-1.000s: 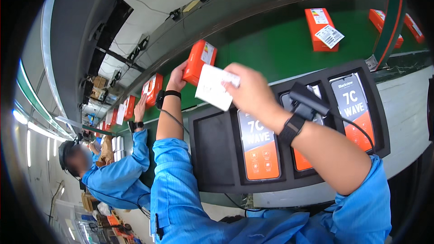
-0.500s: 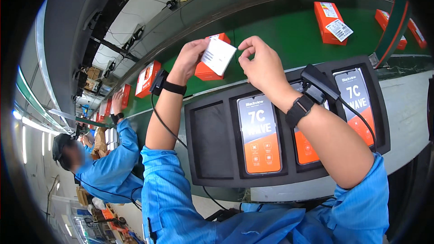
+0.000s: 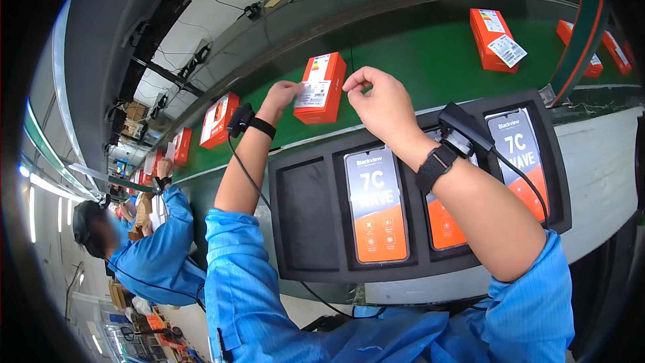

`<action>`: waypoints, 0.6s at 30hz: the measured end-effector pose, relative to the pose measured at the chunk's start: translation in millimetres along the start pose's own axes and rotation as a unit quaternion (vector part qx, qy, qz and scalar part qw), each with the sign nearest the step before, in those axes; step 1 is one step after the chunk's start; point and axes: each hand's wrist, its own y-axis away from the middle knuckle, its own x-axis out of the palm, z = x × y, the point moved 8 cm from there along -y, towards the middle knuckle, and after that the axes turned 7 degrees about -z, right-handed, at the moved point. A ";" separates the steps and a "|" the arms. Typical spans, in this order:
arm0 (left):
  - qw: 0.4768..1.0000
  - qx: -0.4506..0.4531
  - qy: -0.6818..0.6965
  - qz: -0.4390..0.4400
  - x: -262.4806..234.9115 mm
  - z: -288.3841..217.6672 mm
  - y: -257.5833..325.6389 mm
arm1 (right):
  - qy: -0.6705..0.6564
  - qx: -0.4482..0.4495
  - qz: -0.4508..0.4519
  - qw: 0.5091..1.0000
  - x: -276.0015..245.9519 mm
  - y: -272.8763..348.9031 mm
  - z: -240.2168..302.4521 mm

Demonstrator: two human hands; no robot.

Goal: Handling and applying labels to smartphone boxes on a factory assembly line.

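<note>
My left hand point(image 3: 281, 98) pinches the left edge of a white printed label point(image 3: 310, 94), which lies over the lower part of an orange-red box point(image 3: 327, 109) on the green conveyor. Whether the label touches the box all over, I cannot tell. Just right of that box, my right hand point(image 3: 381, 99) hangs with its fingers curled and the thumb against them; no object shows in it. Nearer me, a black foam tray point(image 3: 306, 275) holds phones point(image 3: 381, 208) with grey and orange screen films. My right forearm partly covers the middle phone point(image 3: 445, 223).
Another orange-red box point(image 3: 494, 54) with a white label stands farther right on the green belt point(image 3: 416, 40). More boxes point(image 3: 218, 119) line up to the left. A slanted green-edged post point(image 3: 579, 47) rises at the right. A co-worker in a blue sleeve point(image 3: 158, 249) works at the left.
The label has come down from above the box to its lower face, held by my left hand. My right hand has moved slightly lower. The co-worker's raised hand has lowered and shifted left.
</note>
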 end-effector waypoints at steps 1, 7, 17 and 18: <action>0.989 0.103 -0.048 -0.097 -25.7 0.2 -2.1 | 0.002 0.006 0.007 1.000 7.4 1.0 -0.5; 0.936 0.106 0.313 0.122 -4.8 -104.1 261.5 | 0.053 -0.088 -0.015 0.995 9.0 6.3 19.4; 0.913 -0.042 0.389 0.119 18.8 -101.6 354.0 | -0.010 -0.171 0.046 0.984 27.6 23.7 62.4; 0.894 -0.030 0.435 0.104 15.7 -104.6 352.1 | -0.019 -0.176 0.069 0.982 23.5 23.0 68.0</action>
